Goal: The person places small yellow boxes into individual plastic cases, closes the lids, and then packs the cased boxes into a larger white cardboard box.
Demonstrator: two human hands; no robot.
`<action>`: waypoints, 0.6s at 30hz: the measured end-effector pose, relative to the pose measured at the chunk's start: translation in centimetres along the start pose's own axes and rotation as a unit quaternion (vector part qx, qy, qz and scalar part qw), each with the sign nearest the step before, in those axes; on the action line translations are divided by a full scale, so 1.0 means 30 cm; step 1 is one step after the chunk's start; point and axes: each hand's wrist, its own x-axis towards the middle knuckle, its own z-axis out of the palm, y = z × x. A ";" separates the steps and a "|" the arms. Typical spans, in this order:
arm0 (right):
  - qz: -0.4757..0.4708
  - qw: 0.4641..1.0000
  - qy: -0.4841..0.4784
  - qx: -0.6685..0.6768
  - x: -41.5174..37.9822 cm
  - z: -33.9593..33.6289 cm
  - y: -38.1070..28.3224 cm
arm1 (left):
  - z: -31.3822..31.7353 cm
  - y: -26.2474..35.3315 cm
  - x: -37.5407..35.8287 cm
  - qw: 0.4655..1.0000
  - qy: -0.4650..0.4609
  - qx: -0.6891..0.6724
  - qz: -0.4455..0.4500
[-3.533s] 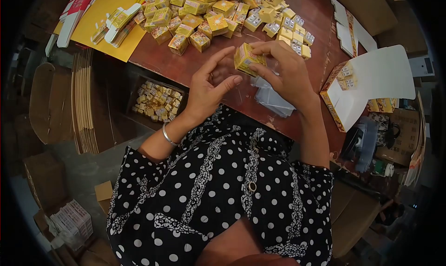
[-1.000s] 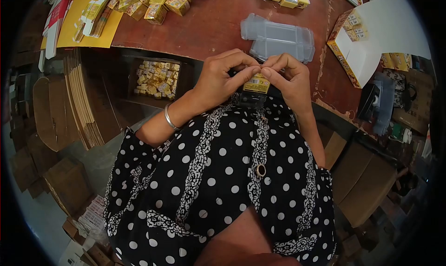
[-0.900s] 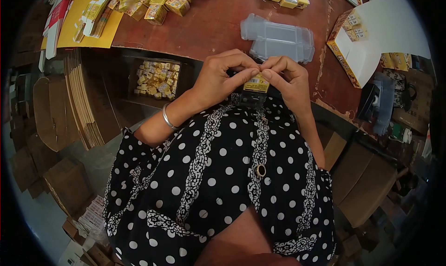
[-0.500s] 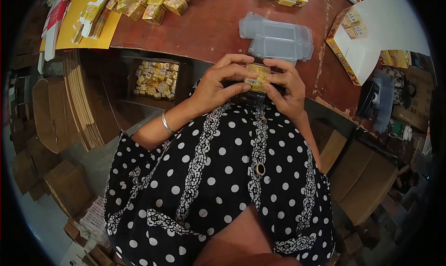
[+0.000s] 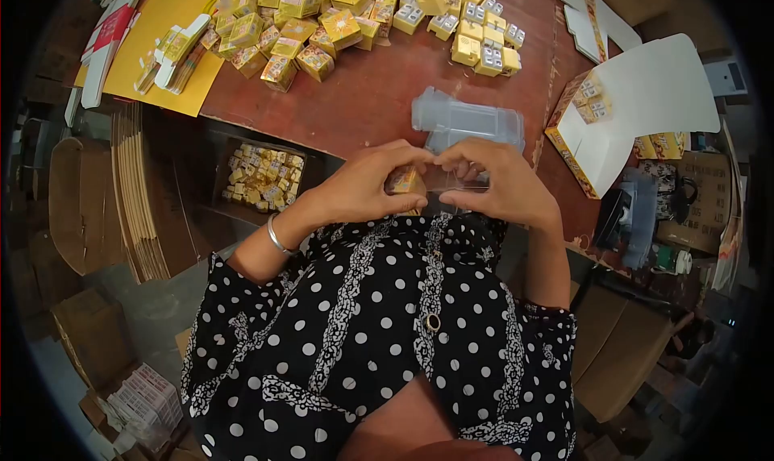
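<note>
**Small yellow carton pinched at the table edge**

Since half a second ago, both hands have dropped slightly. Left hand point(image 5: 363, 188) pinches the small yellow box point(image 5: 403, 180); right hand point(image 5: 500, 185), at three o'clock, pinches a clear sleeve point(image 5: 461, 179). Light, crushable card: likely best gripped by its edges.

No legible text: print on small yellow boxes point(image 5: 318, 34) too small, blurred.

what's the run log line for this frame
left hand: holds small yellow box | right hand: pinches clear sleeve | behind: clear plastic sleeves, yellow box pile on table
</note>
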 end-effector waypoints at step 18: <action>0.209 0.855 0.220 -0.420 0.539 -0.167 0.286 | -0.055 -0.124 -0.048 0.948 0.107 -0.290 -0.075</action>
